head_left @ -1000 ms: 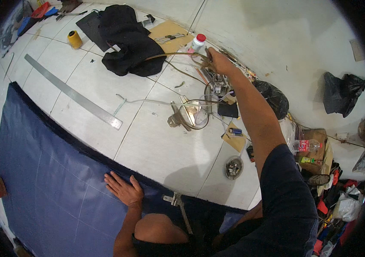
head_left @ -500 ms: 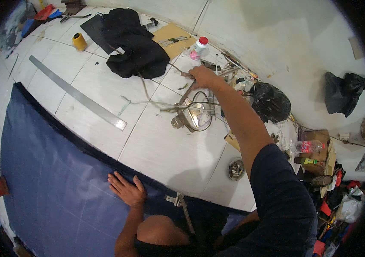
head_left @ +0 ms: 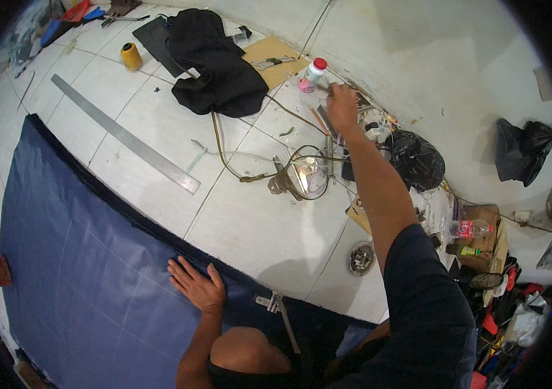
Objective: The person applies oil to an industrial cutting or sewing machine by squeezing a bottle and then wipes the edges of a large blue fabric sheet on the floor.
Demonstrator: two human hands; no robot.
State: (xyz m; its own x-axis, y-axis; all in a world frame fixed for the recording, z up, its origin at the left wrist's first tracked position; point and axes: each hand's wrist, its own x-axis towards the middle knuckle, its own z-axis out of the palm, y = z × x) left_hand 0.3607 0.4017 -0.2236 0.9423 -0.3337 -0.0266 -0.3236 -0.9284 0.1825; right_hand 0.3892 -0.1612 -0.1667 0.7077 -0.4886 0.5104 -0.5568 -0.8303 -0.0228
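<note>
My left hand (head_left: 198,286) lies flat, fingers stretched out, on a blue sheet (head_left: 104,272) with thin pale lines and a dark edge. My right arm reaches far forward, where my right hand (head_left: 343,109) is closed among small tools by the wall. What its fingers hold, if anything, I cannot make out. Just left of it stands a white bottle (head_left: 313,74) with a red cap. Below the hand, a metal device (head_left: 302,175) lies among looped cables. A long metal ruler (head_left: 127,137) rests on the tiles beyond the sheet.
A black cloth (head_left: 221,71), a yellow thread spool (head_left: 131,57) and a wrench (head_left: 272,63) on brown board lie farther back. A bowl of cigarette butts (head_left: 361,258) and a black plastic bag (head_left: 416,161) are to the right. A metal clamp-like piece (head_left: 274,303) rests near my knee.
My right hand has moved farther away and right, toward the wall. The brown strip it held earlier is no longer seen in it. My left hand stays flat on the sheet.
</note>
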